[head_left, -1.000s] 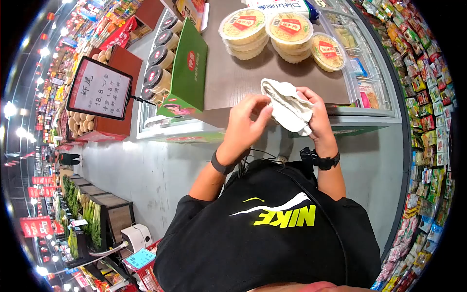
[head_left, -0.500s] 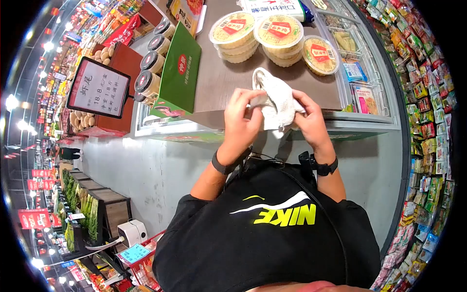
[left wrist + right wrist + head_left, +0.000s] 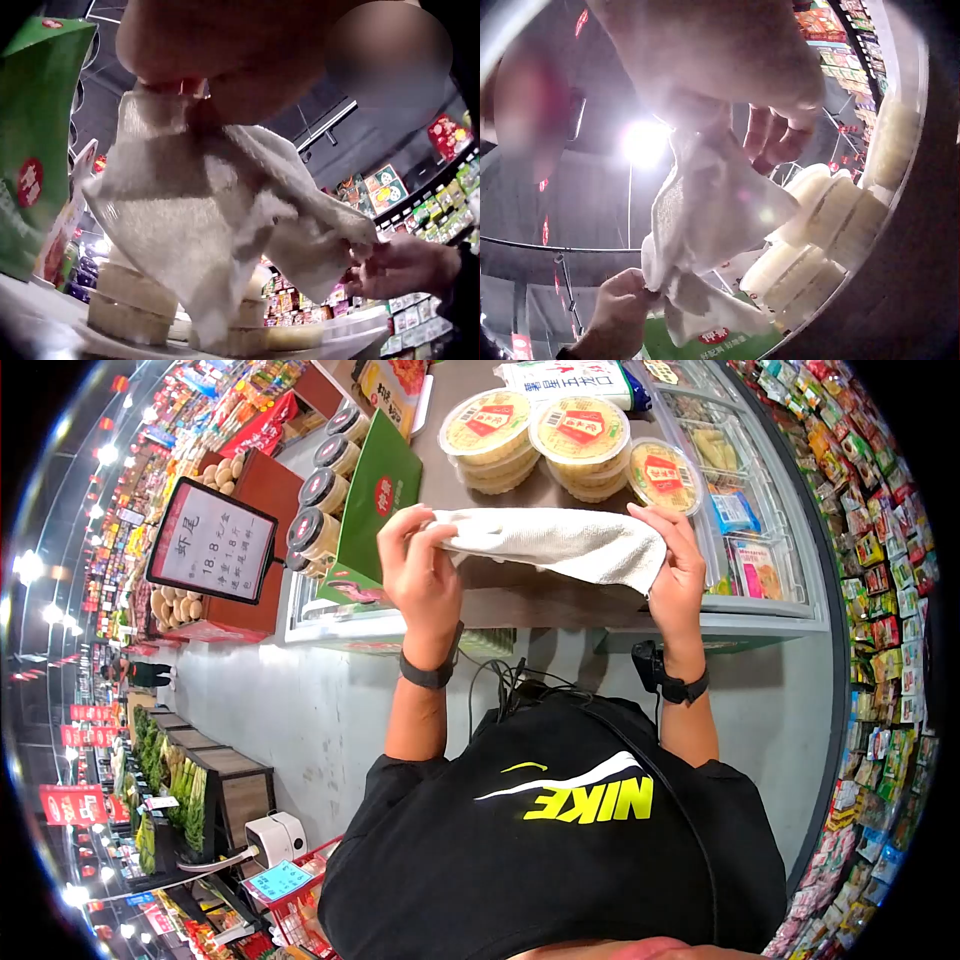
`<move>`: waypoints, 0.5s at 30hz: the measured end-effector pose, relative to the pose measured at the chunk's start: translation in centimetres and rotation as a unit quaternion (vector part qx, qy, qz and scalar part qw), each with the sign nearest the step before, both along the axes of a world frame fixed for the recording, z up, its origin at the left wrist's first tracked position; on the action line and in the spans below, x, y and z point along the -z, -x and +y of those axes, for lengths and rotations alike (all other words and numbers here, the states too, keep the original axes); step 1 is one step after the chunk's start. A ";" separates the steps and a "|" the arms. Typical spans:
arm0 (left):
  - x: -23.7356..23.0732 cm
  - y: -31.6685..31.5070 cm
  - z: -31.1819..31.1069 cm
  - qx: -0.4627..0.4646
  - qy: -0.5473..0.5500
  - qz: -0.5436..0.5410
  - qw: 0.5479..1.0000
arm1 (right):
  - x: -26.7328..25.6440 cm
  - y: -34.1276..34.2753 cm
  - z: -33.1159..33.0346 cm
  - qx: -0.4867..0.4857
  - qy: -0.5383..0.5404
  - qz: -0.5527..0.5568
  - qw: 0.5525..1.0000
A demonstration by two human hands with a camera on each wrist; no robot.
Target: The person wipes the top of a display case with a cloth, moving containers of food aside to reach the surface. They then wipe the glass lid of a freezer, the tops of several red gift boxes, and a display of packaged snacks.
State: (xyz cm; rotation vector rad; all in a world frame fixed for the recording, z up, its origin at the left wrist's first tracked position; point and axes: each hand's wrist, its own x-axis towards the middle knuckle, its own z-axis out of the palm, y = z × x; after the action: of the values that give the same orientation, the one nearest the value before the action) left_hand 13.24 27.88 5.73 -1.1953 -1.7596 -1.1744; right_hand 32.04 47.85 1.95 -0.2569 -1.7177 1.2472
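A white cloth point(image 3: 560, 542) is stretched sideways between both hands, above the front edge of the brown counter top point(image 3: 520, 585). My left hand point(image 3: 422, 575) pinches its left end, beside the green display box. At the other end, my right hand point(image 3: 678, 572) grips a corner between thumb and fingers. In the left wrist view the cloth point(image 3: 187, 202) hangs in loose folds under the left hand. The right wrist view shows the cloth point(image 3: 712, 210) drooping, with the left hand point(image 3: 619, 319) at its far end.
Stacked round tubs point(image 3: 488, 430) with clear lids stand behind the cloth, a single tub point(image 3: 662, 475) to their right. Jars point(image 3: 315, 532) line the green box point(image 3: 375, 500) at left. A freezer case point(image 3: 745, 510) holds packages at right. A price sign point(image 3: 212, 540) juts out at far left.
The cloth was bunched between close hands and is now drawn out wide. My left hand has moved left and up, my right hand slightly right and up.
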 end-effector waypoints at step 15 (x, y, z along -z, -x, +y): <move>6.0 -1.3 1.2 0.031 0.380 -0.060 0.922 | 4.4 3.3 -5.6 0.012 -0.394 -0.312 0.864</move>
State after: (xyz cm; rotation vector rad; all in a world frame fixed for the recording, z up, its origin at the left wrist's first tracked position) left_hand 14.57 29.11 -0.30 -1.6399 -2.3912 -0.5891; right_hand 28.71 42.22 -2.42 -0.1913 -2.6207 0.3435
